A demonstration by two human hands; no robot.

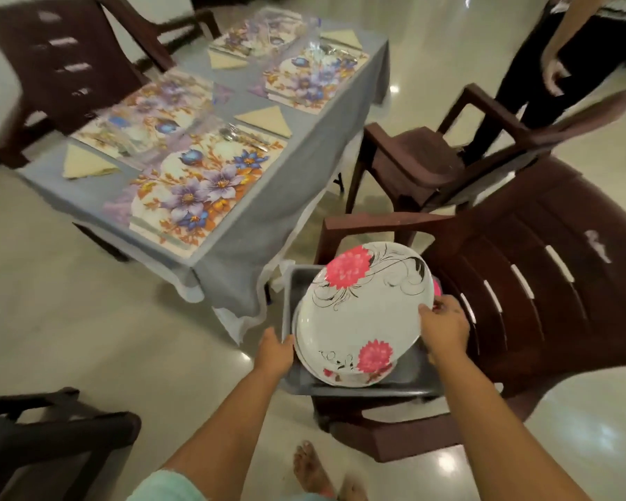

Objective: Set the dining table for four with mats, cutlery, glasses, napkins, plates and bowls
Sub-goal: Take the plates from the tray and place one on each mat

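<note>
Looking down through the head camera, you have both hands on a stack of plates [358,312] sitting in a grey tub [355,386] on the seat of a brown plastic chair [542,283]. Your left hand [273,350] meets the stack's left rim, fingers curled over the edge; fingertips hidden behind plate and tub wall. Your right hand [443,329] grips the right rim, thumb on top, fingers out of sight beneath. The top plate, white with pink flowers, sits tilted, far edge raised. How many plates lie under it is hard to tell; only edges show at lower left.

Table [261,211], upper left, under a grey cloth: four floral mats [203,189], a folded cream napkin [84,164] beside each. Cutlery [246,137] lies along the near mat's far edge. Glasses [313,48] are smeared by blur, barely readable. No plate on any mat.

Another person [564,63] stands top right, cut off by the frame. A second brown chair [430,164] stands between them and the table. Your bare feet [311,468] show at the bottom edge.
</note>
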